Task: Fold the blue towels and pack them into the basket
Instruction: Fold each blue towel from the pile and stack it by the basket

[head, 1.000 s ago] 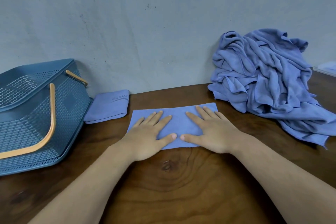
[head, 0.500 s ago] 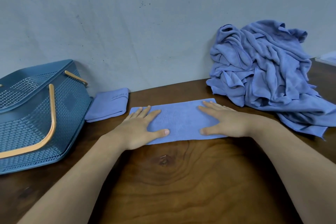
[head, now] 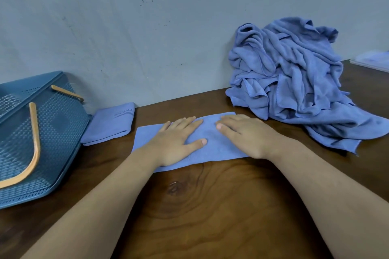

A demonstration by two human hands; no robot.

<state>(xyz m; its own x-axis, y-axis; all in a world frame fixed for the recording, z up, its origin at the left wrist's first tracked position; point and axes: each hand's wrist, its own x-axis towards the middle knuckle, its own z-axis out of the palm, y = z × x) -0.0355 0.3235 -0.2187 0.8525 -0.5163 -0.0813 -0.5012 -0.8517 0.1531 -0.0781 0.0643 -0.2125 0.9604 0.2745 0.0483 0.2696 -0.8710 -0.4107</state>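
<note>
Both hands have drawn back toward the middle of the flat towel (head: pixel 216 150) since half a second ago, when they lay spread at its ends. Behind everything stands a pale grey wall (head: pixel 147 27), and the dark wooden table (head: pixel 210 206) meets it. A big crumpled pile of blue towels (head: pixel 294 82) sits at the right rear, leaning on the wall. At the left edge the blue perforated basket (head: pixel 52 132) lies tipped, its orange handles (head: pixel 34 147) showing. The flat towel is a long folded strip in the centre of the table, between basket and pile. A small folded towel (head: pixel 109 126) rests just beside the basket. The left hand (head: pixel 176 141) and right hand (head: pixel 244 134) press palm-down on the strip, fingers straight, gripping nothing, with a narrow band of cloth between them.
</note>
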